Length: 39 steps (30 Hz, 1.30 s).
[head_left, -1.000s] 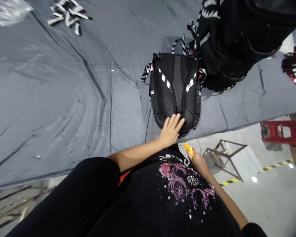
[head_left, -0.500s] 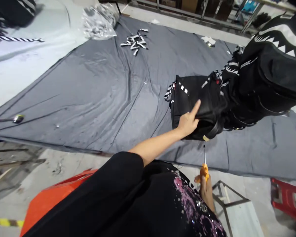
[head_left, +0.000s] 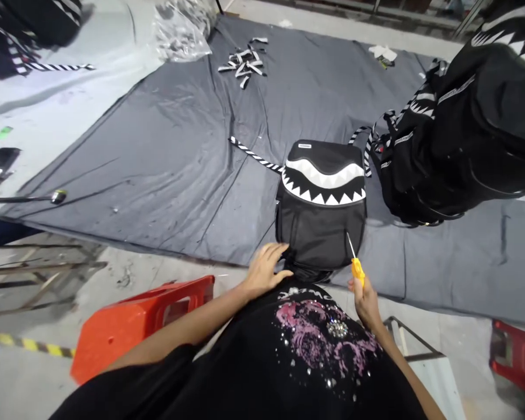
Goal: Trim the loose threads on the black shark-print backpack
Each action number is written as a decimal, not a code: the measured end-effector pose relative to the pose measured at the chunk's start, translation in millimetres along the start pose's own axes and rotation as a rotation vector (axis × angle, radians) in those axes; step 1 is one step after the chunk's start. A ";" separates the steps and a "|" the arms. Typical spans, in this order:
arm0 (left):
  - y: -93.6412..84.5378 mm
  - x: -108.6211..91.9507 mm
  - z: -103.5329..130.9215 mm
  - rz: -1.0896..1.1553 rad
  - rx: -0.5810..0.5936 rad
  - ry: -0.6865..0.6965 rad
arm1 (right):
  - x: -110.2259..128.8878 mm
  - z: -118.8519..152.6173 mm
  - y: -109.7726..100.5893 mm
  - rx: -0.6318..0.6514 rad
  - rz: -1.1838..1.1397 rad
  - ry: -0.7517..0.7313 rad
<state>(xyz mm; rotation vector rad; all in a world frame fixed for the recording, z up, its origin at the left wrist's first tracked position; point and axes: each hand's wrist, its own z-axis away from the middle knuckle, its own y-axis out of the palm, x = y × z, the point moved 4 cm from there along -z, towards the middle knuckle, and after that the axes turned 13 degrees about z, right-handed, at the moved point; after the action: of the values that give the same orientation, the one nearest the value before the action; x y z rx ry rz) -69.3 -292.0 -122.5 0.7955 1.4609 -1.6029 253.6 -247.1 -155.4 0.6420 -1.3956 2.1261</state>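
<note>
A black backpack [head_left: 320,224] with a white shark-teeth band lies face up at the near edge of a grey cloth-covered table [head_left: 166,169]. My left hand [head_left: 263,269] rests at the backpack's lower left corner, fingers spread and touching it. My right hand [head_left: 364,296] holds a yellow-handled tool [head_left: 356,267] whose thin metal tip points up at the backpack's lower right side. A striped strap [head_left: 254,154] trails from the backpack to the left.
A pile of black backpacks [head_left: 468,128] lies to the right. Cut striped strips [head_left: 244,60] and a plastic bag [head_left: 181,29] lie at the far side. A hammer [head_left: 30,198] and phone [head_left: 0,161] sit left. An orange stool [head_left: 135,324] stands by my left, a red stool [head_left: 516,353] right.
The backpack has been flipped from back-side up to teeth-side up and now lies flat. My left hand moved from its top to its lower left corner. My right hand raised the tool toward it.
</note>
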 end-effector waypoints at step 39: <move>-27.4 -117.1 -141.5 -0.299 -0.304 0.263 | 5.6 17.8 -10.9 -0.026 -0.014 -0.151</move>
<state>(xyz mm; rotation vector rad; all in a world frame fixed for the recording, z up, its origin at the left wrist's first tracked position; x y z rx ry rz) -47.2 -134.5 -26.5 0.6509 2.0361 -1.4736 258.4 -259.0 -138.0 0.8140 -1.4903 2.0822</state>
